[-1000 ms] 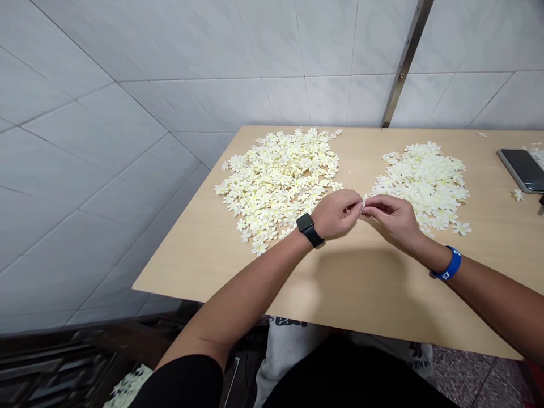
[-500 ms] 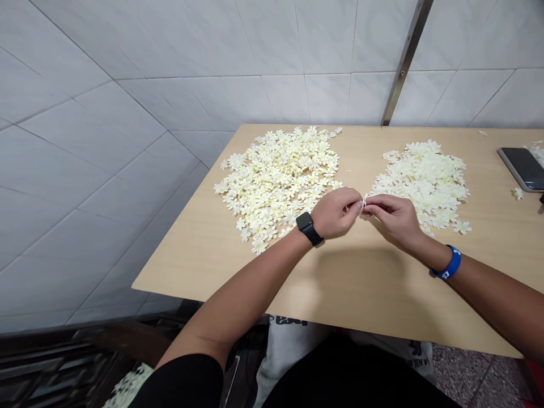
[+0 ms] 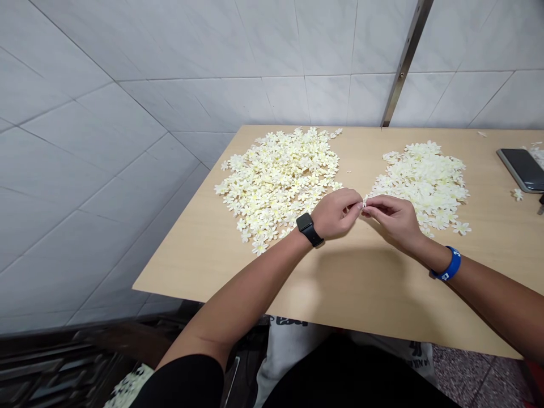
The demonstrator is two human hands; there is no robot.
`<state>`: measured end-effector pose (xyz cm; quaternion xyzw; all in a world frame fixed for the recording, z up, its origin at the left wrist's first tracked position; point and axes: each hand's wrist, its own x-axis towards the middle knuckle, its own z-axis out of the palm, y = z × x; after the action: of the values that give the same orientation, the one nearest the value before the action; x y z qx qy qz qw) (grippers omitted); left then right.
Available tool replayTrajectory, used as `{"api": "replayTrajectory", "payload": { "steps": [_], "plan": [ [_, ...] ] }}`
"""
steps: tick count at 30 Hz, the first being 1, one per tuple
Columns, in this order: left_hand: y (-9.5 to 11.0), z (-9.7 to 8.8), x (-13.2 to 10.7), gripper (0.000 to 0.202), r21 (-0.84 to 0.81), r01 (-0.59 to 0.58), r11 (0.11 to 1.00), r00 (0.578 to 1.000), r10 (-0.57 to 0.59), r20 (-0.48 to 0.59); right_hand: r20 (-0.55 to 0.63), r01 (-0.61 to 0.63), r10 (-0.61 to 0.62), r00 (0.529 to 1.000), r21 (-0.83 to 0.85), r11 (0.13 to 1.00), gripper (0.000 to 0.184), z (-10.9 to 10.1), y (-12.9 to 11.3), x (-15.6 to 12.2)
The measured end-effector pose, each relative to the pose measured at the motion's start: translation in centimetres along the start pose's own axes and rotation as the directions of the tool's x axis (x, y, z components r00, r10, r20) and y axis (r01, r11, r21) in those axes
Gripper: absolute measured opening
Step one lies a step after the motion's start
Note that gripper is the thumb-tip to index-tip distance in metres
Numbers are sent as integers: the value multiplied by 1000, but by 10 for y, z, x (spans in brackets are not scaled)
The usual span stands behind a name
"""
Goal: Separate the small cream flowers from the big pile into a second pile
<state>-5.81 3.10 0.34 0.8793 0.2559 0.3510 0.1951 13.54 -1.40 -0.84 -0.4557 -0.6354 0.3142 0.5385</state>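
Nearest to us, below the table edge, a white bag [image 3: 293, 347] with dark print shows on the floor, and a heap of pale flowers [image 3: 130, 386] lies low on the left beside a dark ribbed surface [image 3: 51, 368]. Our arms reach out from black sleeves [image 3: 182, 385] over a light wooden table [image 3: 199, 266]. Our left hand [image 3: 335, 214], with a black smartwatch [image 3: 307, 229] on its wrist, and our right hand [image 3: 395, 222], with a blue wristband [image 3: 449, 264], meet in the air above the table. Both are closed, and their fingertips pinch a small white flower [image 3: 364, 202] between them, most of it hidden by our fingers. Just beyond the left hand lies a wide pile of cream flowers with yellow centres [image 3: 276, 181], and beyond the right hand a second, whiter pile [image 3: 425, 184], with a narrow strip of bare table between the two. Farther right, a phone [image 3: 523, 170] lies on the table with a loose flower [image 3: 517, 195] just beside it. Behind everything rises a white tiled wall [image 3: 106, 113], crossed by a metal strip [image 3: 406, 62]
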Motion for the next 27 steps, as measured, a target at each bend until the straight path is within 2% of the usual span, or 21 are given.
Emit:
{"api": "replayTrajectory", "payload": {
  "steps": [11, 17, 22, 25, 27],
  "plan": [
    [-2, 1, -1, 27, -7, -4, 1000, 1000, 4, -10, 15, -4, 4, 1000, -4, 1000, 7, -2, 3, 2],
    [-1, 1, 1, 23, -16, 42, 999, 999, -42, -23, 47, 18, -15, 999, -48, 999, 13, -3, -2, 2],
    [-5, 4, 3, 19, 6, 112, 994, 989, -111, -98, -38, -7, 2, 999, -121, 993, 14, -7, -4, 5],
    [-6, 4, 3, 21, 9, 150, 989, 982, -148, -119, -153, -66, 32, 988, -224, 972, 12, -11, 0, 11],
    [-6, 5, 3, 23, 20, 173, 985, 977, -169, -130, -232, -74, -1, 973, -316, 946, 14, -14, 2, 14]
  ]
}}
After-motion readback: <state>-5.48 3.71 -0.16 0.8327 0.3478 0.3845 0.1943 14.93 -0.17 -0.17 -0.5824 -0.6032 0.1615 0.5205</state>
